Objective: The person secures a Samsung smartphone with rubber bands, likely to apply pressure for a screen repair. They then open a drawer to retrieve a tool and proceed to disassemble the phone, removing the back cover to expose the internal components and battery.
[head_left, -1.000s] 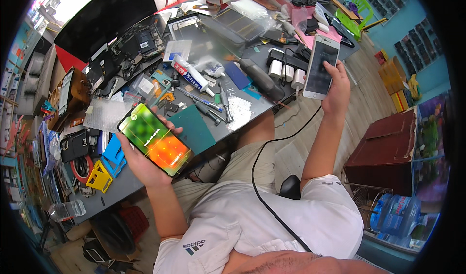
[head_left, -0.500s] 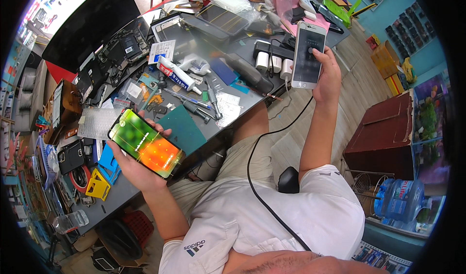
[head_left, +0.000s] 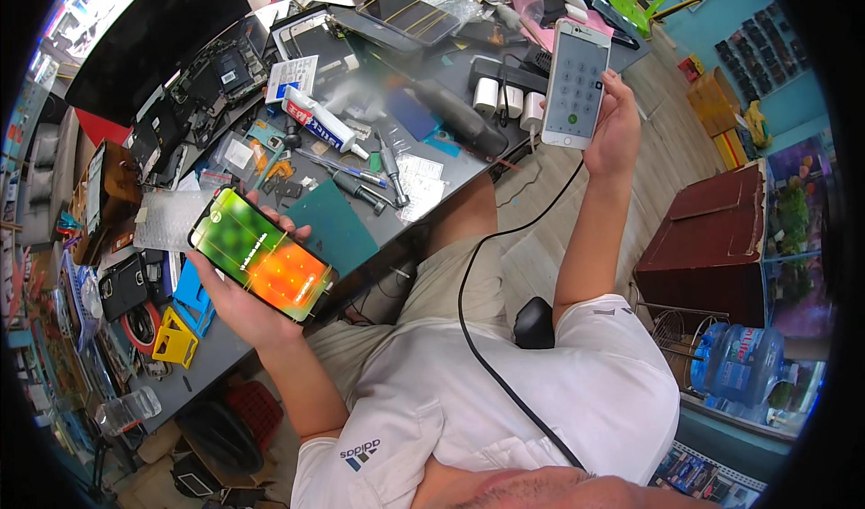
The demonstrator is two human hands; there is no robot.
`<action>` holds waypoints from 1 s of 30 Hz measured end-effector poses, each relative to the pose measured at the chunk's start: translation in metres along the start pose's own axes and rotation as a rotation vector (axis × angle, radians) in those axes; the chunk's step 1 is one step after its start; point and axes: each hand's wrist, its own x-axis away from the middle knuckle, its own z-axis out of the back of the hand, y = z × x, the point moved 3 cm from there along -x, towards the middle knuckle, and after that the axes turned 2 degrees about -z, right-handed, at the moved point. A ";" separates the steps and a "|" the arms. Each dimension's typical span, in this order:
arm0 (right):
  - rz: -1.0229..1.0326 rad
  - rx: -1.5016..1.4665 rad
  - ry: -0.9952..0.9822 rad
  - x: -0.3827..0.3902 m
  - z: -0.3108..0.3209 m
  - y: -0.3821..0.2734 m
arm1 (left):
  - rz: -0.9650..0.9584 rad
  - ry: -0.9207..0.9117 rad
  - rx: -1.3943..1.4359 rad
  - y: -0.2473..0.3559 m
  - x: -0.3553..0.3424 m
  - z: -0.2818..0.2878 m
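Note:
My left hand [head_left: 236, 309] cradles a dark-framed smartphone [head_left: 257, 255] from below, fingers curled round its far edge. Its lit screen shows a green and orange picture with a grid of dots. My right hand [head_left: 617, 129] grips a white smartphone [head_left: 574, 84] upright by its right side, off the bench's front edge. A keypad with a green round button shows on that screen. The right thumb rests at the phone's right edge. Beside the left fingers lies a teal mat [head_left: 332, 230]. A white power strip plug [head_left: 532, 113] is just left of the white phone.
The grey bench holds a red, white and blue tube [head_left: 323, 123], screwdrivers [head_left: 359, 192], opened device boards [head_left: 221, 78] and a yellow phone stand [head_left: 176, 338]. A black cable [head_left: 462, 302] crosses my lap. A brown cabinet [head_left: 698, 243] and a blue water bottle [head_left: 739, 363] stand at the right.
The white phone's dark screen has turned to a lighter keypad. My right thumb has moved off the glass to the phone's edge. Both phones stay held.

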 end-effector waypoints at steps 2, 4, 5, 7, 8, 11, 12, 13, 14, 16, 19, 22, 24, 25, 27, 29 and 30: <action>0.002 -0.081 -0.006 -0.001 0.001 -0.001 | 0.009 0.018 0.014 0.000 -0.001 0.001; 0.024 0.036 -0.008 -0.001 0.006 0.003 | 0.013 0.020 0.033 0.000 0.001 0.003; 0.035 0.094 -0.010 -0.001 0.006 0.003 | 0.012 0.020 0.023 0.000 0.001 0.002; 0.077 0.144 -0.078 0.002 -0.001 0.000 | 0.009 0.022 0.002 0.000 0.000 0.002; 0.096 0.169 -0.112 0.004 -0.004 -0.002 | 0.011 0.021 0.002 0.000 0.000 0.002; 0.051 0.150 -0.093 0.000 0.001 -0.003 | 0.016 -0.013 0.007 0.000 0.001 0.003; 0.021 0.050 -0.107 -0.001 0.002 -0.003 | 0.015 -0.043 0.015 0.001 0.002 0.004; -0.006 -0.050 -0.119 -0.003 0.004 -0.005 | 0.016 -0.075 0.023 0.001 0.002 0.004; -0.034 -0.150 -0.132 -0.003 0.005 -0.006 | 0.020 -0.080 0.023 0.001 0.002 0.004; -0.043 -0.101 -0.064 -0.004 0.013 -0.005 | 0.023 -0.087 0.023 0.001 0.001 0.004; -0.022 0.000 -0.009 -0.006 0.020 -0.002 | 0.024 -0.088 0.021 0.001 0.002 0.005; -0.018 -0.020 -0.009 -0.006 0.020 -0.004 | 0.024 -0.090 0.030 0.001 0.002 0.005; -0.031 -0.062 -0.029 -0.004 0.018 -0.005 | 0.020 -0.092 0.030 0.001 0.003 0.005; -0.036 -0.073 -0.043 -0.003 0.017 -0.006 | 0.017 -0.096 0.031 0.001 0.003 0.004; -0.036 -0.080 -0.045 -0.003 0.016 -0.006 | 0.022 -0.102 0.040 0.001 0.003 0.005; -0.026 -0.071 -0.025 -0.004 0.016 -0.004 | 0.022 -0.105 0.042 0.001 0.003 0.005; -0.014 -0.012 -0.001 -0.004 0.017 -0.003 | 0.021 -0.105 0.040 0.001 0.003 0.006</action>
